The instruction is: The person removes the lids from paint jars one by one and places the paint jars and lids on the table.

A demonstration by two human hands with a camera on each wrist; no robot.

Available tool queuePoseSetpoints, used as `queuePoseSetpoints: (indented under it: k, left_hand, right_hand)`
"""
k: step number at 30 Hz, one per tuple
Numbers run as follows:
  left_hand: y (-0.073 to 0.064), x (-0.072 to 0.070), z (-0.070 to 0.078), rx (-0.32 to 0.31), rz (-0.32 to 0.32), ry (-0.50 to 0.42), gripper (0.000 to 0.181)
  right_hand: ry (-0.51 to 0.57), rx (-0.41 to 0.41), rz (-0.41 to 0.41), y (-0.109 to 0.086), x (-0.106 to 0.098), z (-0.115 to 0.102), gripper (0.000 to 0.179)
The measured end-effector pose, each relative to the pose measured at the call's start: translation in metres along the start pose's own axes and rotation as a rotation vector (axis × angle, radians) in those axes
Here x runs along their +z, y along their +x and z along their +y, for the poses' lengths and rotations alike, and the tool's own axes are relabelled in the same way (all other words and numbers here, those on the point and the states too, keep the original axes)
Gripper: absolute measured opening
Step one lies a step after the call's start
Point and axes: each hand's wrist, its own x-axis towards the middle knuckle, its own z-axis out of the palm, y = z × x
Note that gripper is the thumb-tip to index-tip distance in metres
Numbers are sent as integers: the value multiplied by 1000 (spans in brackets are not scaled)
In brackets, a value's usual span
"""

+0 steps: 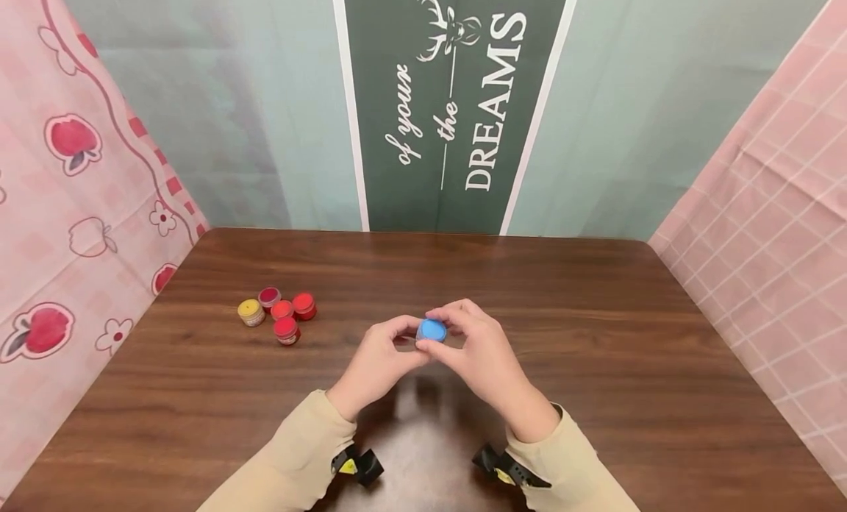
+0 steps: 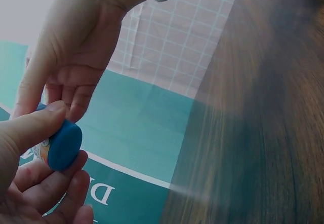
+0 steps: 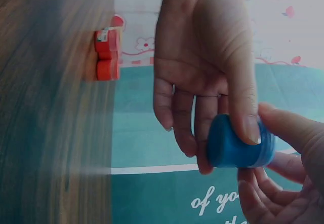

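Above the middle of the table, both hands hold a small round blue jar. My left hand pinches its left side between thumb and fingers. From the right, my right hand curls thumb and index finger around the top. In the left wrist view, the blue jar shows a smooth end and part of a printed label. A clear rim is visible on the blue jar in the right wrist view, where the right thumb touches it.
At the left of the wooden table several small jars stand close together: a yellow jar, a dark red jar and red jars. A printed cloth hangs behind; pink curtains border both sides.
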Motion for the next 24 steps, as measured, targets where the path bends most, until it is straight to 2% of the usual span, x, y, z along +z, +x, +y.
queuePoseSetpoints:
  k: [6,9,15,19,24]
  left_hand:
    - [-3,-1,-5,-6,8,11,28]
    - [-2,-1,-7,0,6,9,28]
    - [-3,-1,-8,4,-5,6,27]
    - [-1,-2,-6,16,-21,5,28]
    - [0,-4,0,19,-26,8,28]
  right_hand:
    - [102,-40,-93,-3,0,0,37]
    - [117,-45,-107,-3,-1,-1,42]
    - [13,-8,-35,-4,2,0,54]
    - [-19,5,2,-3,4,1,48]
    - [-22,-17,26,-2,5,1,38]
